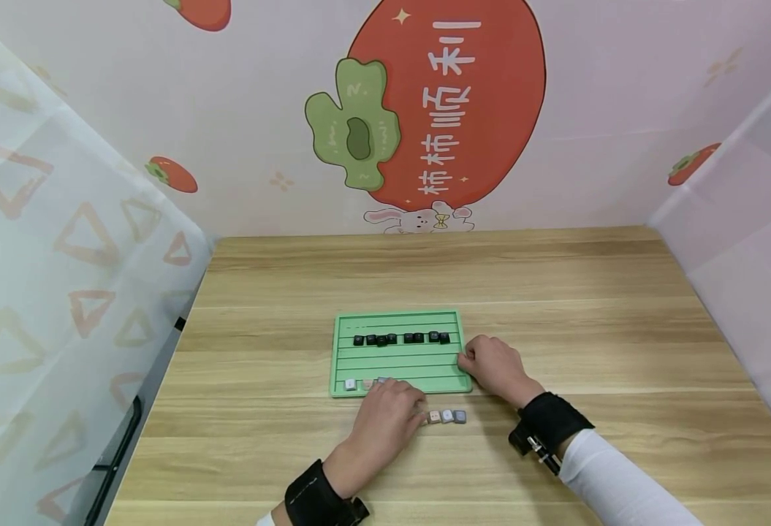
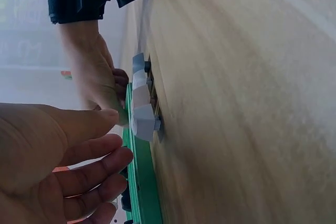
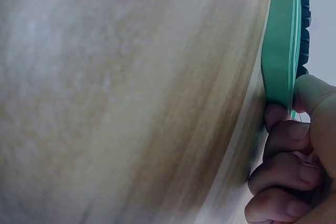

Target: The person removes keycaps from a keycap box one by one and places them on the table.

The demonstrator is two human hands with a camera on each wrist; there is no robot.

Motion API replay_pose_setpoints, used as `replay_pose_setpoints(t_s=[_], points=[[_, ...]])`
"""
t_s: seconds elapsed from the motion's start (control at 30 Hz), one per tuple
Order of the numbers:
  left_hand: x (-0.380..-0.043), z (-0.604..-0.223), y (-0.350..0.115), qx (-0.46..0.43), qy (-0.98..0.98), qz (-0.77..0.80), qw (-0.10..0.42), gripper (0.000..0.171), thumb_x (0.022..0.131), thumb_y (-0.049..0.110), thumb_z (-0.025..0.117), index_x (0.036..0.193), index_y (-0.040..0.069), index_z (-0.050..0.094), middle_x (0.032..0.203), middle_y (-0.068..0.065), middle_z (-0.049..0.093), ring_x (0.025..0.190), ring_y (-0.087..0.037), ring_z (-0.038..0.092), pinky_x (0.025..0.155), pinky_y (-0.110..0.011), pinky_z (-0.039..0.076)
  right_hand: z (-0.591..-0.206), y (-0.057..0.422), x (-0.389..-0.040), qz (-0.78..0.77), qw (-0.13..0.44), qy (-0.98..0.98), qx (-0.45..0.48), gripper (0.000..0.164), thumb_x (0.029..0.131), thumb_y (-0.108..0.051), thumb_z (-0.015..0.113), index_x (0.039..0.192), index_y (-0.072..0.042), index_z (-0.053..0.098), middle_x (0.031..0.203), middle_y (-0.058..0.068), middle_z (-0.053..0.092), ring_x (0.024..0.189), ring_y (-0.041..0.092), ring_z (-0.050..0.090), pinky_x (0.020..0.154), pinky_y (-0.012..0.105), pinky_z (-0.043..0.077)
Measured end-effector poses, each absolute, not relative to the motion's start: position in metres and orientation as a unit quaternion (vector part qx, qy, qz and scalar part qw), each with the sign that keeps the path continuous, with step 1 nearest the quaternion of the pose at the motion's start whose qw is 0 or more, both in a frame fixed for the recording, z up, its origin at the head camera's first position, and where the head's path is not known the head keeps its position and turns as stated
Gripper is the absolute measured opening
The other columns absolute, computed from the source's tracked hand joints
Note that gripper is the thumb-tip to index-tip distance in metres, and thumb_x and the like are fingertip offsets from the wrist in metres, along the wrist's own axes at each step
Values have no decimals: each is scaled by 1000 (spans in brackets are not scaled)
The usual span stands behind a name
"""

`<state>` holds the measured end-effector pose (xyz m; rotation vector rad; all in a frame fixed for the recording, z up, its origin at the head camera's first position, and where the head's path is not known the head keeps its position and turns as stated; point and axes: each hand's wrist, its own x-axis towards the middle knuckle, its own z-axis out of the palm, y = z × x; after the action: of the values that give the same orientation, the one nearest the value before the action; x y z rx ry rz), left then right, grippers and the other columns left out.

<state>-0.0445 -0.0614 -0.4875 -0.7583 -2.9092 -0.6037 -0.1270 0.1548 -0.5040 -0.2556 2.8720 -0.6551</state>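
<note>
A green ridged board (image 1: 411,361) lies on the table, with a row of black keycaps (image 1: 381,340) across its upper half. Pinched between thumb and curled fingers, its right edge is held by my right hand (image 1: 497,369); the right wrist view shows the thumb over the rim. My left hand (image 1: 388,420) hovers at the board's front edge, its fingers (image 2: 113,156) loosely bent and holding nothing. Just beyond its fingertips stands a short row of pale and grey keycaps (image 1: 447,416) on the table. A white keycap (image 1: 350,384) sits on the board's lowest strip, others partly hidden behind the left hand.
The wooden table (image 1: 260,351) stretches out around the board. Behind it hangs a printed backdrop (image 1: 260,109), and a patterned curtain (image 1: 82,277) borders the left side. A pale curtain (image 1: 747,256) flanks the right.
</note>
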Motion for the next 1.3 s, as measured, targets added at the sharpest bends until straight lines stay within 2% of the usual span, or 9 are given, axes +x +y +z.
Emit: replay_pose_setpoints(t_s=[0.3,0.87,1.3], points=[[-49,-481,-67,-229,-952,-199,39,22,78,31,71,94,16,73,92,4,69,86,-14,58,70,-28,40,-504,155,-127,-226,92,966,-88,38,82,-26,56,51,-16,36,50,-7,27,47,12,32,45,29,22],[-55,-480,-76,-211,-955,-200,62,24,78,32,71,95,15,72,94,1,70,88,-16,60,75,-34,45,-502,155,-127,-243,97,962,-83,39,83,-25,57,51,-15,37,50,-6,27,48,12,32,46,29,22],[-65,-474,-88,-186,-958,-208,69,24,78,30,72,96,13,72,95,0,70,88,-17,59,73,-34,44,-503,156,-127,-251,100,959,-85,39,83,-25,57,51,-15,37,50,-6,27,47,12,32,46,28,23]])
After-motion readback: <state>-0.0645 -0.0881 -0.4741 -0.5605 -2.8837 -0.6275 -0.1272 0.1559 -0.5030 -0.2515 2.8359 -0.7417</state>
